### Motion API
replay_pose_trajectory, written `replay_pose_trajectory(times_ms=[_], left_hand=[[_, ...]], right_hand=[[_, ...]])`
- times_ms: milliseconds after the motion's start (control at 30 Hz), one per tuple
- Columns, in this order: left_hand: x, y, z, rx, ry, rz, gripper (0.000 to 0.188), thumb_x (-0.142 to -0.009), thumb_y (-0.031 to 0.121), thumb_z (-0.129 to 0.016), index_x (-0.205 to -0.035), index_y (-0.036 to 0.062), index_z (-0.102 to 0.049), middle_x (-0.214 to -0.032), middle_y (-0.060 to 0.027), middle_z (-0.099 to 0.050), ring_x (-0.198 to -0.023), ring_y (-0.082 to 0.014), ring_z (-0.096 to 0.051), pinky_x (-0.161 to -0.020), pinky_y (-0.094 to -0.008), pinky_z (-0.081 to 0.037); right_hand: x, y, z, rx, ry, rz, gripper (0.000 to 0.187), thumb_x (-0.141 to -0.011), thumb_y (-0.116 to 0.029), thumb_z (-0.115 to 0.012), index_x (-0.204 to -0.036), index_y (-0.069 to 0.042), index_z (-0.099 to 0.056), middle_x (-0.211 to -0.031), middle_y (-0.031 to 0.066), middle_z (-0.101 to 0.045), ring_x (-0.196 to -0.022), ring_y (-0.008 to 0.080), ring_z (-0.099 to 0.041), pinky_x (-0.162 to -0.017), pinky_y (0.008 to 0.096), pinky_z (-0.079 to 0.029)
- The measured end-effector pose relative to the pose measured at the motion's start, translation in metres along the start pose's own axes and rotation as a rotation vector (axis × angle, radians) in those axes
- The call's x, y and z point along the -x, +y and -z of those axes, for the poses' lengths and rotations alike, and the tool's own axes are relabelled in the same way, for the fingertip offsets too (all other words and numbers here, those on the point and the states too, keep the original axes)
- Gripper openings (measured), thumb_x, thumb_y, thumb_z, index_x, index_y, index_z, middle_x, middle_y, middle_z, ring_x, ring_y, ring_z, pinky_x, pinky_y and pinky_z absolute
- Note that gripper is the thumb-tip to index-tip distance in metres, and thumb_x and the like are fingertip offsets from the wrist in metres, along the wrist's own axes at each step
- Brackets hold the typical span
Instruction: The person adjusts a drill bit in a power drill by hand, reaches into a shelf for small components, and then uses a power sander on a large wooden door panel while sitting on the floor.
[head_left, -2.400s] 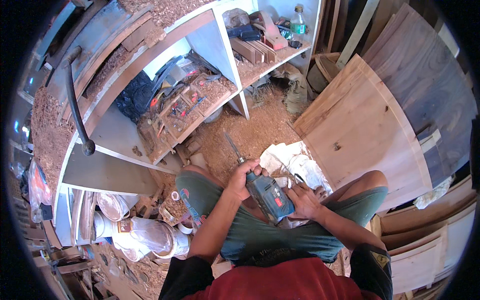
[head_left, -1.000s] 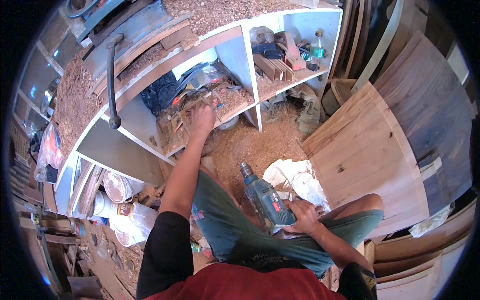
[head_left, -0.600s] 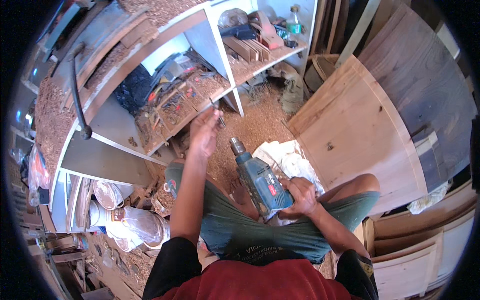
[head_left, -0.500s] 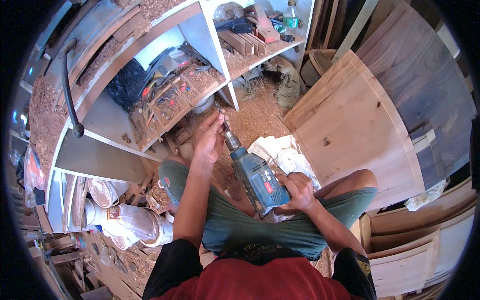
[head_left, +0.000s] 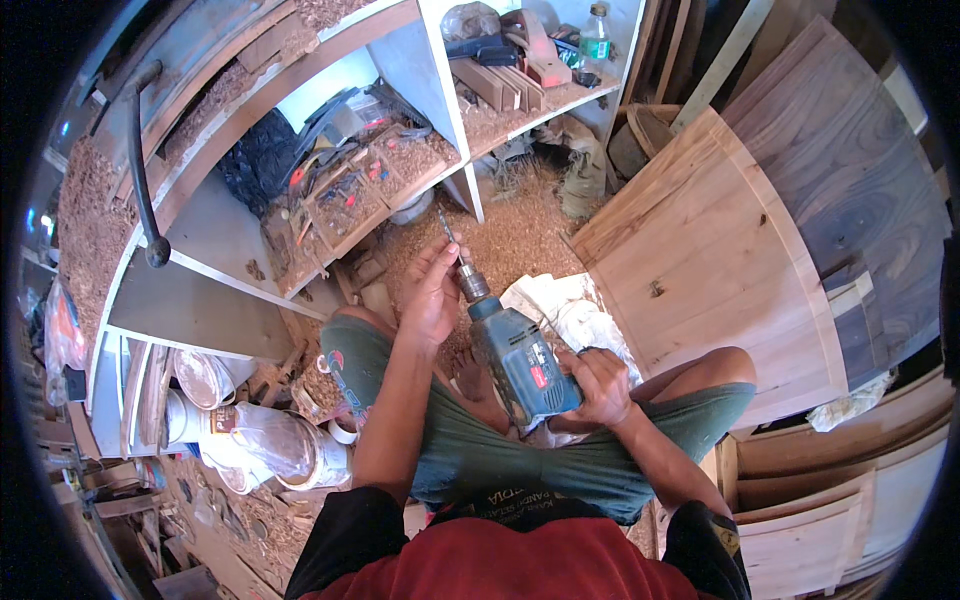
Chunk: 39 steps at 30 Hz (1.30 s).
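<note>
A blue power drill (head_left: 520,362) lies across the space between my bent legs, its nose pointing forward and a little left. My right hand (head_left: 600,388) is wrapped round its rear handle. From the metal chuck (head_left: 473,284) sticks a thin drill bit (head_left: 446,226). The thumb and fingers of my left hand (head_left: 433,292) pinch the bit just ahead of the chuck, and its tip shows bare beyond them. A crumpled white cloth (head_left: 572,312) is on the floor right of the drill.
Wooden panels (head_left: 700,270) lean at the right. Ahead, a white shelf unit (head_left: 455,95) holds tools, wood strips and a bottle (head_left: 595,38). Sawdust (head_left: 520,228) covers the floor before me. White buckets (head_left: 325,462) stand at the left, and a bent metal rod (head_left: 140,170) hangs above them.
My left fingers have moved back along the bit toward the chuck, so more of its tip shows. My right hand keeps its hold on the drill. The view has shifted slightly.
</note>
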<state>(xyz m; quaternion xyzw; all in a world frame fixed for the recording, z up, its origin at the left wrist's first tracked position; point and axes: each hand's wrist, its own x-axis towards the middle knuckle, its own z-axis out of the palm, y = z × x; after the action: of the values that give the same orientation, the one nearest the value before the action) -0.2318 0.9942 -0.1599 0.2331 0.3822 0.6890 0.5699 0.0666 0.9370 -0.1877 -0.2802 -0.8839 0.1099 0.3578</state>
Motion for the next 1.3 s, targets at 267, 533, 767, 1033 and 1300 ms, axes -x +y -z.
replay_pose_trajectory(times_ms=[267,533,767,1033,1300], left_hand=[[0.016,-0.015,-0.019,0.120,-0.021,0.194,0.028,-0.101,0.037,-0.050,-0.099,0.0093,-0.056,-0.093,-0.0149,-0.069,-0.080,-0.0277,-0.071,-0.081,-0.0448,-0.059],[0.014,-0.051,-0.001,-0.233,0.225,0.201,0.024,-0.103,0.030,-0.051,-0.090,0.0096,-0.050,-0.068,-0.0072,-0.058,-0.055,-0.0192,-0.062,-0.055,-0.0327,-0.055],[0.006,-0.062,0.002,-0.286,0.238,0.163,0.028,-0.105,0.031,-0.050,-0.091,0.0067,-0.051,-0.067,-0.0056,-0.055,-0.049,-0.0187,-0.059,-0.048,-0.0326,-0.050],[0.001,-0.073,0.013,-0.221,0.220,0.182,0.024,-0.099,0.027,-0.050,-0.088,0.0065,-0.052,-0.065,-0.0094,-0.056,-0.050,-0.0237,-0.060,-0.048,-0.0367,-0.054],[0.000,-0.066,0.013,-0.179,0.264,0.227,0.030,-0.102,0.031,-0.052,-0.081,0.0090,-0.050,-0.062,-0.0059,-0.052,-0.048,-0.0217,-0.059,-0.046,-0.0368,-0.052]], right_hand=[[0.007,0.001,-0.007,0.090,-0.020,0.047,0.063,-0.068,-0.046,-0.076,-0.118,-0.010,-0.068,-0.078,0.0059,-0.056,-0.071,0.0259,-0.060,-0.066,0.0410,-0.047],[0.004,-0.016,-0.023,0.197,-0.436,-0.233,0.086,-0.055,-0.037,-0.088,-0.133,-0.016,-0.058,-0.096,0.0079,-0.058,-0.096,0.0270,-0.060,-0.084,0.0443,-0.042],[0.007,-0.015,-0.031,0.183,-0.555,-0.382,0.081,-0.054,-0.039,-0.091,-0.123,-0.015,-0.056,-0.106,0.0089,-0.060,-0.107,0.0287,-0.059,-0.092,0.0472,-0.036],[0.005,-0.014,-0.032,0.155,-0.573,-0.399,0.088,-0.057,-0.038,-0.092,-0.133,-0.017,-0.052,-0.107,0.0114,-0.056,-0.111,0.0294,-0.056,-0.094,0.0498,-0.038],[0.010,-0.005,-0.021,0.209,-0.509,-0.285,0.083,-0.061,-0.051,-0.086,-0.130,-0.016,-0.056,-0.113,0.0124,-0.061,-0.114,0.0293,-0.057,-0.104,0.0562,-0.034]])
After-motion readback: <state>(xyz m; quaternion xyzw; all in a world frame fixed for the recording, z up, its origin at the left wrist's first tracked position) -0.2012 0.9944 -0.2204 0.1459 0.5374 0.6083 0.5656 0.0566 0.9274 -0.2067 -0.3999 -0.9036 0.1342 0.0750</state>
